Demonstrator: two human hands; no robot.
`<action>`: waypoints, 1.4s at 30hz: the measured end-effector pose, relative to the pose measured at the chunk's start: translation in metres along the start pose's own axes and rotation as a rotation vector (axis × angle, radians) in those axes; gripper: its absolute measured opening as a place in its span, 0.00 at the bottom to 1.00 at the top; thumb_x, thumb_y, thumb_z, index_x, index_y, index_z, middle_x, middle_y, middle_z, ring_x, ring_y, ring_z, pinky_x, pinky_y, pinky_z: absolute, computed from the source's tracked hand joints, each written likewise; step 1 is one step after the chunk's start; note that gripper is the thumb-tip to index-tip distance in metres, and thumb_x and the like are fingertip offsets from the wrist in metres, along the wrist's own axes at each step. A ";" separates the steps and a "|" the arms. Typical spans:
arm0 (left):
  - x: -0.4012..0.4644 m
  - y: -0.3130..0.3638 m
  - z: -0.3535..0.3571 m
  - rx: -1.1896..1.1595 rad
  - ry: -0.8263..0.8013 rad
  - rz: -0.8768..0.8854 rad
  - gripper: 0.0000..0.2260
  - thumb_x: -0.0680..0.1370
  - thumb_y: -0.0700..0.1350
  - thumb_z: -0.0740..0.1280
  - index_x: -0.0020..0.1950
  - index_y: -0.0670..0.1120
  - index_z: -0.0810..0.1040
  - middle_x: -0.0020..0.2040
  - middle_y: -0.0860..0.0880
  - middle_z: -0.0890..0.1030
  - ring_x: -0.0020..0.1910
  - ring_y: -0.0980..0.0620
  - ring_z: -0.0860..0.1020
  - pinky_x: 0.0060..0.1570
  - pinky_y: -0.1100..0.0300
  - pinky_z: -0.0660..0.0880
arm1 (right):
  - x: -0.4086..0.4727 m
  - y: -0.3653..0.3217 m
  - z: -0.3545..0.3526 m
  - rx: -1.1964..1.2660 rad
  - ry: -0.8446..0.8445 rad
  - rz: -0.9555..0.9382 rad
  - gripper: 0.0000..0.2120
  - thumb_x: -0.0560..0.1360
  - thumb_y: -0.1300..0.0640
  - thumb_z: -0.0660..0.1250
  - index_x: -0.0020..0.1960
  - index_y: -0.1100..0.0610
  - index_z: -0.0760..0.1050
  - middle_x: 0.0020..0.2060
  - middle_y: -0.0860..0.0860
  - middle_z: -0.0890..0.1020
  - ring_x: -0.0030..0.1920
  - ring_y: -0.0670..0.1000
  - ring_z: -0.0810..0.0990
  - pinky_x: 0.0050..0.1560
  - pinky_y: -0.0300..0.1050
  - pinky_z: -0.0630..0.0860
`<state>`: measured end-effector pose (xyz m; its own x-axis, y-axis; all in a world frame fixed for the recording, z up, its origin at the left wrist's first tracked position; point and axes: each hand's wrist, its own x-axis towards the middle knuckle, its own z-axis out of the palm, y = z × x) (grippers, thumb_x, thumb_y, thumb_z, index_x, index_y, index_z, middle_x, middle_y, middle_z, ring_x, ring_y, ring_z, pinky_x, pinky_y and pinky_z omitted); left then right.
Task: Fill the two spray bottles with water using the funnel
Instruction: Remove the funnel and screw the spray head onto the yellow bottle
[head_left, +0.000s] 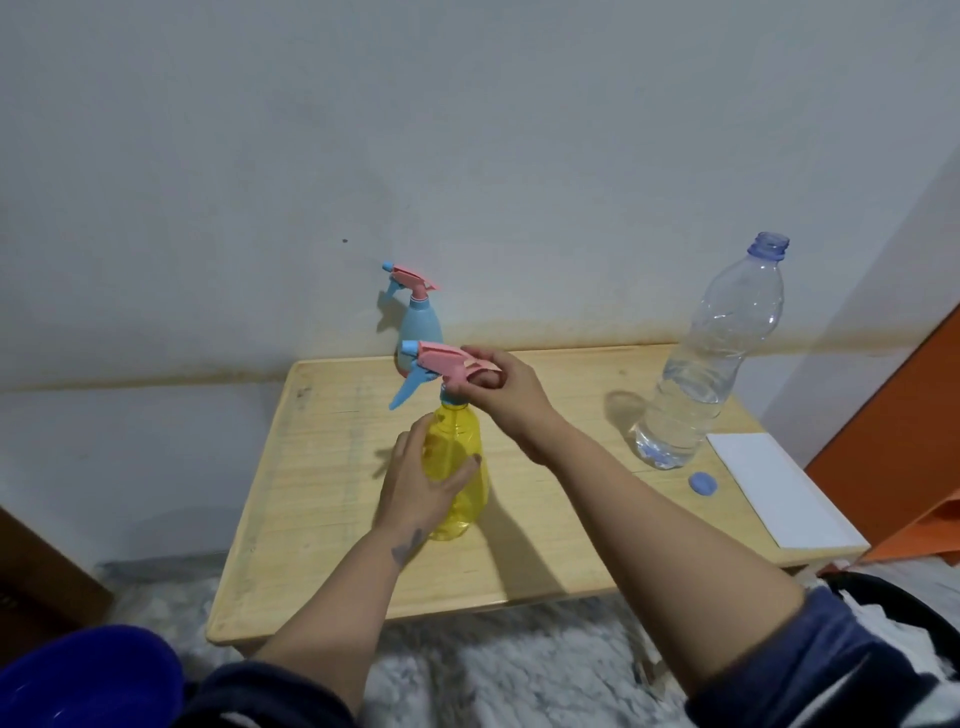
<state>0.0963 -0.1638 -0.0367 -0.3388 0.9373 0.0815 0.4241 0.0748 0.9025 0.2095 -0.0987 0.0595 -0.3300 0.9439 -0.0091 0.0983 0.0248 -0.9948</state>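
Observation:
A yellow spray bottle (460, 467) stands upright in the middle of the wooden table (322, 519). My left hand (421, 483) wraps around its body. My right hand (493, 387) grips its pink spray head (441, 361), which sits on the blue collar at the neck. Behind it, near the wall, a light blue spray bottle (420, 325) stands with its pink head on. A large clear water bottle (711, 364) stands uncapped at the right, partly filled. Its blue cap (702, 484) lies on the table beside it. No funnel is in view.
A white sheet (774, 488) lies along the table's right edge. An orange panel (904, 415) stands to the right. A dark blue round object (88, 675) is at the bottom left. A shaggy grey rug (493, 670) covers the floor under the table.

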 end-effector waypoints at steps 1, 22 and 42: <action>-0.001 0.003 0.000 -0.040 -0.015 0.007 0.29 0.70 0.59 0.72 0.69 0.58 0.66 0.65 0.54 0.71 0.62 0.54 0.71 0.52 0.59 0.68 | 0.001 -0.006 -0.004 0.062 -0.054 0.045 0.29 0.71 0.68 0.72 0.69 0.60 0.69 0.53 0.63 0.82 0.48 0.54 0.81 0.61 0.51 0.77; -0.021 0.047 -0.004 -0.130 -0.137 0.013 0.27 0.65 0.64 0.70 0.62 0.59 0.71 0.55 0.52 0.79 0.54 0.53 0.78 0.50 0.57 0.76 | -0.031 -0.029 -0.017 -0.031 -0.072 0.016 0.06 0.77 0.53 0.65 0.47 0.55 0.78 0.46 0.54 0.78 0.46 0.50 0.74 0.47 0.43 0.72; -0.038 0.070 -0.009 0.051 0.036 0.002 0.30 0.70 0.60 0.72 0.68 0.56 0.67 0.58 0.54 0.70 0.54 0.55 0.72 0.46 0.60 0.68 | -0.046 -0.026 -0.016 0.078 -0.032 -0.009 0.06 0.77 0.59 0.66 0.51 0.55 0.80 0.44 0.51 0.81 0.47 0.49 0.78 0.53 0.45 0.74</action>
<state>0.1311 -0.1978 0.0269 -0.3672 0.9248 0.0992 0.4664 0.0908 0.8799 0.2374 -0.1375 0.0870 -0.3602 0.9329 -0.0023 0.0222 0.0061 -0.9997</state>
